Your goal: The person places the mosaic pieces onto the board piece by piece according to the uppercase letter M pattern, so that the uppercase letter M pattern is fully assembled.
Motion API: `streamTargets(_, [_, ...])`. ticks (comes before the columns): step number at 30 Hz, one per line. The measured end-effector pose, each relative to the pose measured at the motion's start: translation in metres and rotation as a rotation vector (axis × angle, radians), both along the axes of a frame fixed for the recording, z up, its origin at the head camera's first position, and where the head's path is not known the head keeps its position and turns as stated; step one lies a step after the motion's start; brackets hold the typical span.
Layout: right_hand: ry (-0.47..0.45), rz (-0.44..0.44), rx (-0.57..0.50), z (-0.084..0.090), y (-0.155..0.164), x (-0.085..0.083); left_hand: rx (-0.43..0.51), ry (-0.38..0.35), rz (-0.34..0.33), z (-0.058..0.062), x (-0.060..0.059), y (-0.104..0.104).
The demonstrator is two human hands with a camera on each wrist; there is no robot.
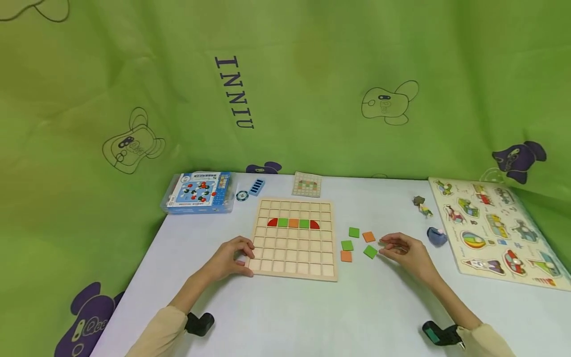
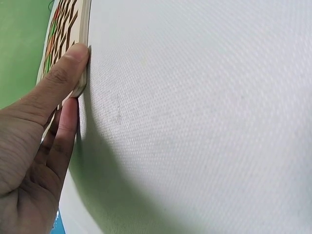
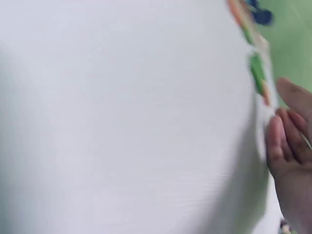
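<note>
A wooden grid board (image 1: pixel 292 250) lies on the white table, one row filled with a red quarter-round (image 1: pixel 272 222), green, orange and green squares, and another red quarter-round (image 1: pixel 314 224). At its near left corner my left hand (image 1: pixel 229 258) grips the frame; the left wrist view has the thumb (image 2: pixel 73 56) against the edge. To the right of the board are several loose square tiles, green and orange. My right hand (image 1: pixel 408 253) hovers beside them with nothing in its loosely bent fingers, fingertips close to a green tile (image 1: pixel 370 252) and an orange tile (image 1: pixel 369 237).
A small pattern card (image 1: pixel 307 184) lies behind the board. Back left are a boxed set (image 1: pixel 198 192), a round chip (image 1: pixel 242 196) and a blue domino-like piece (image 1: pixel 256 187). At right lie a picture puzzle board (image 1: pixel 499 233), a blue figure (image 1: pixel 436 236) and another small figure (image 1: pixel 422 206).
</note>
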State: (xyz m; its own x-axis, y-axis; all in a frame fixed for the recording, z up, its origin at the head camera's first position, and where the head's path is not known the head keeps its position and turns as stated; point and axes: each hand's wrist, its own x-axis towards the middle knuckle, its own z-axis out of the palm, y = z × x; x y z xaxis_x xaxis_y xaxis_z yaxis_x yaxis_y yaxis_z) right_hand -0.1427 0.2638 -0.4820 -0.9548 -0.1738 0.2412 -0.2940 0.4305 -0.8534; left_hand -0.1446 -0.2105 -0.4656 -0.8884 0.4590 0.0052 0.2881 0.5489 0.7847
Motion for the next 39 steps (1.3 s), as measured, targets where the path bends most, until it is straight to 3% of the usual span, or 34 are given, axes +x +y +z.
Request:
streamTargets(5, [0.013,-0.032,0.054,-0.005,-0.011,0.013,0.001,0.010,-0.001,0.002,0.001,-0.001])
streamTargets(11, [0.068,-0.115,0.134,-0.005,-0.020,0.016,-0.020,0.049,-0.020,0.002,0.001,0.000])
streamTargets(20, [0.074,-0.174,0.153,-0.003,-0.027,0.016,0.010,0.006,-0.008,0.004,0.002,0.001])
streamTargets(30, [-0.074,-0.134,-0.038,0.002,-0.015,0.017,-0.029,0.040,-0.020,0.003,-0.001,0.002])
streamTargets(39, [-0.148,-0.151,-0.163,0.013,-0.028,0.017,-0.028,0.045,-0.011,0.007,0.000,0.001])
